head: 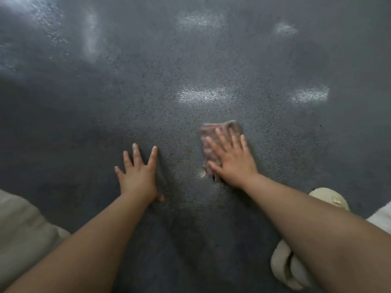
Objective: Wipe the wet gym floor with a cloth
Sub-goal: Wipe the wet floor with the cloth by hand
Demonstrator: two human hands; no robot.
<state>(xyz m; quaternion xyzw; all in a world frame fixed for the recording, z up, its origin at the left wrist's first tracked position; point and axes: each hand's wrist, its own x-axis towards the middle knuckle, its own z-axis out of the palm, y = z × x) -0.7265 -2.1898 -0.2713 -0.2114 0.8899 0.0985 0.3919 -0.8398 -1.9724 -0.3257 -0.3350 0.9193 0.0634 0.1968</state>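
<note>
Your right hand (231,159) lies flat with fingers spread on the cloth (213,142), just right of frame center, pressing it to the dark, wet floor (190,70). Your left hand (138,174) rests open, fingers splayed on bare floor, left of the cloth and apart from it.

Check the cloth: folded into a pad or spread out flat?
Folded or bunched: the cloth forms a compact pad barely larger than the right hand pressing it; motion blur hides the layers.

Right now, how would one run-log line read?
wiping | right hand flat on cloth | left hand flat on floor
</note>
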